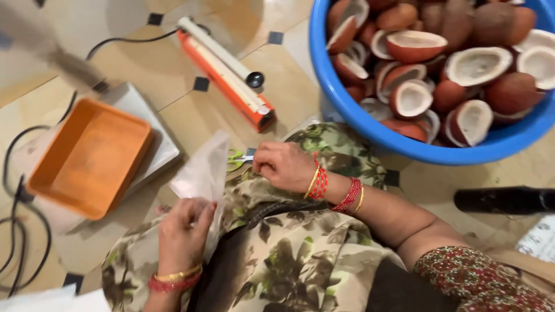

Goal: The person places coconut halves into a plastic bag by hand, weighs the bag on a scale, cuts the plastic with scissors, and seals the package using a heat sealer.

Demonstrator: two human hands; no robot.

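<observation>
Now left hand [184, 226] pinches a clear bag [202, 173] over the lap, right hand [283, 166] grips small scissors [238, 158] beside it, near orange tray [89, 156] and blue tub [370, 124].

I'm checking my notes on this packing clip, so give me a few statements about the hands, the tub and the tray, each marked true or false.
1. The blue tub holds halved coconut shells. True.
2. The orange tray is full of coconut pieces. False: it is empty.
3. The left hand pinches a clear plastic bag. True.
4. The right hand rests inside the tub. False: it is over the lap, at a green-handled tool.
5. The orange heat sealer lies on the floor. True.
</observation>
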